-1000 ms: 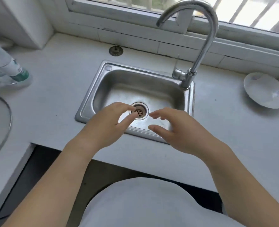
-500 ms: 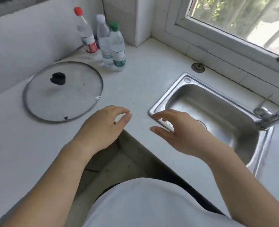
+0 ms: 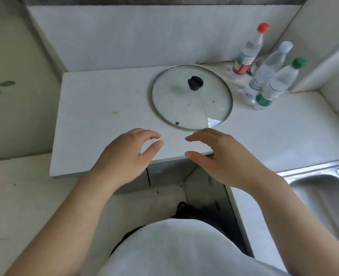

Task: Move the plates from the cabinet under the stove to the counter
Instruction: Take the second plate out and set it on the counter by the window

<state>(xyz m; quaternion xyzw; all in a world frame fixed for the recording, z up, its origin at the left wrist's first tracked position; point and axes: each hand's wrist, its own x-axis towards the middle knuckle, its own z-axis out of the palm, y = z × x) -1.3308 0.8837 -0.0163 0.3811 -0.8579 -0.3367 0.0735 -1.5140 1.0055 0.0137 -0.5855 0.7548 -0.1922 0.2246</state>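
Note:
My left hand (image 3: 124, 156) and my right hand (image 3: 222, 156) hover side by side over the front edge of the white counter (image 3: 105, 108), palms facing each other, fingers loosely curved, holding nothing. No plates are in view. Below the counter edge a dark open space (image 3: 202, 188) shows between the counter slabs; its inside is hidden. My white shirt (image 3: 174, 250) fills the bottom of the view.
A glass pot lid (image 3: 191, 98) with a black knob lies on the counter just beyond my hands. Three plastic bottles (image 3: 264, 76) stand in the back right corner. The steel sink (image 3: 324, 188) is at the right edge. A white wall rises behind.
The view has swung left from the sink and tap to the counter with the lid and bottles. Both hands stayed empty in front of me, in the same pose.

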